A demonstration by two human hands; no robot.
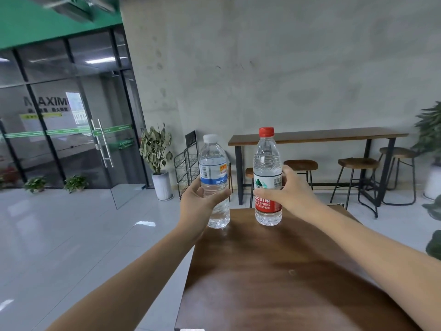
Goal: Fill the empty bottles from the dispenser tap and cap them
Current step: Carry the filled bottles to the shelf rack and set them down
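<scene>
1. The left hand [200, 199] has its grip curled round the lower middle of a clear plastic bottle with a white cap and a blue label band [213, 180], thumb on the near side just below the label, fingers wrapped behind.
2. The right hand [285, 191] has its grip closed round a clear plastic bottle with a red cap and a red-and-white label [267, 175], thumb across the red part of the label, fingers reaching round the far side at label height.
3. Both bottles stand upright near the far edge of the dark brown wooden surface [274, 271]. The white-capped one is at the far left corner, its base at the very edge; whether either base rests on the surface or is just lifted off it, I cannot tell.
4. Handling, as a judgement: these are thin-walled, ribbed bottles that dent under a hard squeeze. They look clear through, so they are probably empty and very light, easy to tip or knock over. The labelled waist, where both hands hold now, is the stiffest and least slippery place; a wet wall after filling would be slicker.
5. Looks: both caps are still on, so they must be unscrewed before filling. The red-capped bottle is the taller in view, with a ridged shoulder.
6. No dispenser tap shows in view. Beyond the surface are a long wooden bar table [317, 134] with round stools [358, 163], a potted plant [156, 151] and a glass door [71, 130].
</scene>
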